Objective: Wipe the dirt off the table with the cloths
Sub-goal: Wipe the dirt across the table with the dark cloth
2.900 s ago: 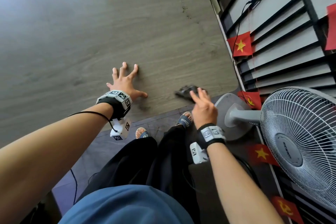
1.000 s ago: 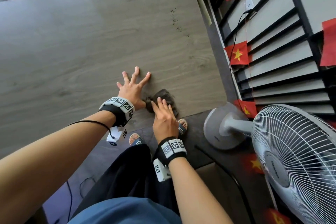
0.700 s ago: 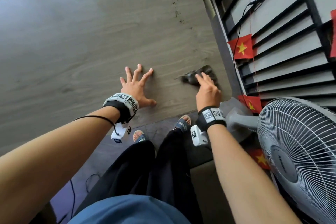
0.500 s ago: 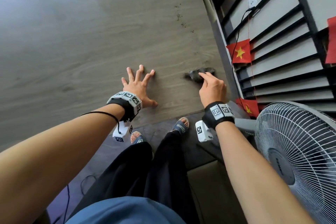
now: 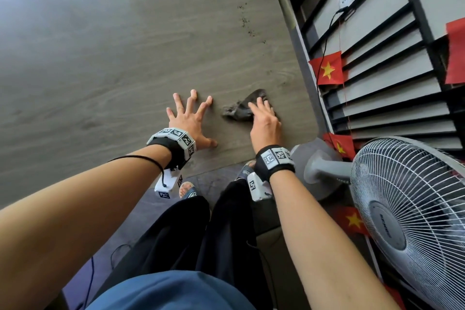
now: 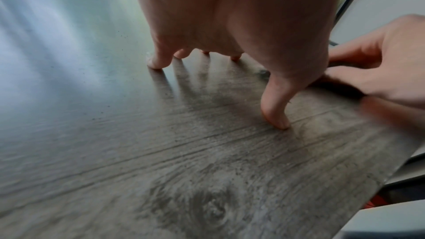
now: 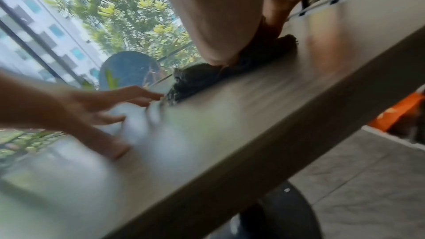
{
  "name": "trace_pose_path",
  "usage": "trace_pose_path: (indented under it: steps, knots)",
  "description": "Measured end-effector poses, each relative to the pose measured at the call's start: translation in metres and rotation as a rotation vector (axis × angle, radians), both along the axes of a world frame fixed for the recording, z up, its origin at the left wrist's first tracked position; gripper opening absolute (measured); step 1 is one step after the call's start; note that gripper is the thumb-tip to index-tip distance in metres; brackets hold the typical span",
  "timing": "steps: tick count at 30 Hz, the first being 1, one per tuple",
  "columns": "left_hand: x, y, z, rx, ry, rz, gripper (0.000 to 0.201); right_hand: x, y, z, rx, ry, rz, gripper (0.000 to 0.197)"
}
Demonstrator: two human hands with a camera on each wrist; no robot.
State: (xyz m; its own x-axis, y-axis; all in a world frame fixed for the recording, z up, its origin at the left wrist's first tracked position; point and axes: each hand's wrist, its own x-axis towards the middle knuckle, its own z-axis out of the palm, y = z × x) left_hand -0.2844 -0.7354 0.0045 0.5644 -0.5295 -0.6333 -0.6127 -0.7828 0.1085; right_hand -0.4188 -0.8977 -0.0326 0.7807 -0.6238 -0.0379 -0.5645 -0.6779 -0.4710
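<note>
Right grip: the right hand (image 5: 264,122) presses with nearly straight fingers on the dark grey crumpled cloth (image 5: 240,109); it does not curl round it, and part of the cloth sticks out to the left of the fingertips.
Left grip: the left hand (image 5: 187,119) lies spread and flat on the grey wood-grain table top (image 5: 113,58), holding nothing, just beside the cloth but not touching it.
Place of the cloth: under and in front of the right fingers, near the table's near edge and right edge.
Place of the dirt: the small dark specks of dirt (image 5: 245,22) are far ahead of the right fingertips, well apart from the cloth, close to the table's right edge.
Risk 1: the cloth is bunched, so I judge it may slip out from under the flat fingers or roll instead of wiping.
Risk 2: a stroke toward the right edge may push crumbs off the table to the floor.
Risk 3: to reach the specks the person must lean far; the white standing fan (image 5: 407,211) is just beside the right forearm and could be knocked.
Count, cloths: one visible, though the task speaks of several.
Count, hands: two.
Count, dirt: one scattered cluster; the specks are too small to count.
Count, fans: one.
</note>
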Motion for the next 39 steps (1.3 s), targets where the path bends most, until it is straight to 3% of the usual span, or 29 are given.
trace_pose_path:
  steps: [7, 9, 11, 13, 17, 20, 27, 30, 34, 39]
  knots:
    - [0.001, -0.003, 0.003, 0.034, 0.031, 0.003, 0.129, 0.015, -0.049, 0.043, 0.034, 0.149, -0.114, 0.044]
    - [0.002, -0.001, 0.001, 0.005, 0.033, 0.02, 0.13, 0.024, -0.032, 0.051, 0.065, 0.086, -0.113, 0.043]
    - [0.003, 0.001, 0.001, -0.018, 0.034, 0.026, 0.129, 0.034, 0.003, 0.047, 0.088, 0.05, 0.033, 0.044]
    - [0.003, 0.002, 0.001, -0.041, 0.048, 0.031, 0.127, 0.043, 0.045, 0.035, 0.098, 0.13, 0.187, 0.048]
    - [0.004, 0.005, -0.001, -0.048, 0.049, 0.038, 0.126, 0.042, 0.06, 0.02, 0.127, 0.126, 0.212, 0.053]
    - [0.003, 0.003, -0.002, -0.015, 0.054, 0.039, 0.129, 0.023, 0.016, 0.015, 0.084, 0.037, 0.214, 0.048]
    - [0.002, 0.004, -0.001, 0.006, 0.048, 0.053, 0.129, -0.002, -0.143, 0.029, 0.01, 0.008, -0.115, 0.039]
    - [0.002, 0.003, -0.001, 0.016, 0.052, 0.06, 0.13, -0.006, -0.182, 0.043, 0.014, -0.012, -0.262, 0.038]
    - [0.003, 0.004, 0.0, 0.012, 0.046, 0.052, 0.13, 0.003, -0.141, 0.039, 0.006, -0.166, -0.017, 0.04]
    - [0.003, 0.009, -0.002, -0.026, 0.027, 0.067, 0.124, 0.016, 0.008, 0.022, 0.146, -0.154, 0.397, 0.049]
